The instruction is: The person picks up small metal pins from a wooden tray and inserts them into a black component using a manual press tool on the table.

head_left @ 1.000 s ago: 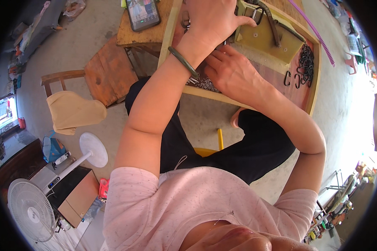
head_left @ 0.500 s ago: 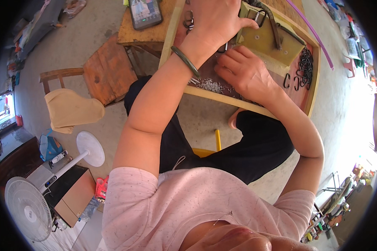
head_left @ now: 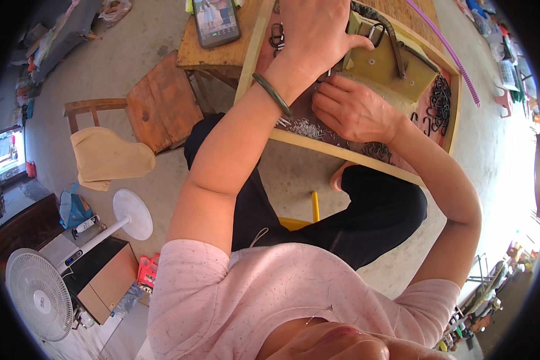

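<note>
My left hand (head_left: pixel 318 30) reaches to the top edge over the tray, thumb stretched toward the olive-green metal fixture (head_left: pixel 375 60). Its fingers are hidden or cut off. Just below, my right hand (head_left: pixel 357 111) is closed in a pinch, fingertips at a small piece beneath the left palm that I cannot make out. A black carabiner (head_left: pixel 376 31) sits against the fixture near my left thumb. Silver pins (head_left: pixel 306 129) lie in a heap beside my right fingers, and small dark pieces (head_left: pixel 378 151) lie under its wrist. Further black carabiners (head_left: pixel 276 36) lie left of my left hand.
A wooden-rimmed tray (head_left: pixel 342 153) holds the parts, with black hooks (head_left: pixel 439 105) piled at its right end. A phone (head_left: pixel 217 23) lies on the wooden table (head_left: pixel 207 56). Left stand a wooden chair (head_left: pixel 162 102) and a white fan (head_left: pixel 40 297). A purple strip (head_left: pixel 450 48) hangs right.
The view has shifted slightly. My right fingers have drawn together at the dark-rimmed piece under my left hand, now mostly covering it. More small dark pieces show by my right wrist.
</note>
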The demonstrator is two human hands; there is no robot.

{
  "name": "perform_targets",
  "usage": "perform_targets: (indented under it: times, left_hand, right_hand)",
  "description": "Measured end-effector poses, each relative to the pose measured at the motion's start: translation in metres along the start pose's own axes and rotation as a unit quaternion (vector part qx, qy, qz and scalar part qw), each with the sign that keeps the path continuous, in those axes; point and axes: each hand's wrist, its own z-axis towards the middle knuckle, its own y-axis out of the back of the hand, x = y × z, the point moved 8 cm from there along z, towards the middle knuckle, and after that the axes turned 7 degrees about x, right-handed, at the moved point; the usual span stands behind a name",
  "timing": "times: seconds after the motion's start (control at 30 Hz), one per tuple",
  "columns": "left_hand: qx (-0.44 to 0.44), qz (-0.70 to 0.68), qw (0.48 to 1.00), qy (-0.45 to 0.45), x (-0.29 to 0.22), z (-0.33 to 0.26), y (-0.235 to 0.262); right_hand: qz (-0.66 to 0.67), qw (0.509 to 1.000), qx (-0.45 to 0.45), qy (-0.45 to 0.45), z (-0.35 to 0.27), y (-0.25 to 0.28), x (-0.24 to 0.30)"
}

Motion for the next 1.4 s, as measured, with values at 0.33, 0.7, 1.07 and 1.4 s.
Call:
perform_targets:
  times: [0.33, 0.7, 1.07, 1.4]
  left_hand:
    - [0.013, 0.026, 1.0, 0.003, 0.001, -0.001, -0.002]
    - [0.01, -0.002, 1.0, 0.018, 0.002, 0.0, -0.005]
    - [-0.009, -0.017, 1.0, 0.006, 0.0, -0.003, -0.001]
    - [-0.031, -0.006, 0.999, -0.003, 0.0, -0.004, 0.001]
  right_hand:
    - [0.104, 0.913, -0.239, -0.313, -0.048, 0.064, -0.069]
    - [-0.04, 0.88, -0.26, -0.395, -0.065, 0.057, -0.107]
    - [-0.055, 0.899, -0.245, -0.359, -0.052, 0.065, -0.101]
    - [-0.144, 0.921, -0.104, -0.347, -0.027, 0.073, -0.089]
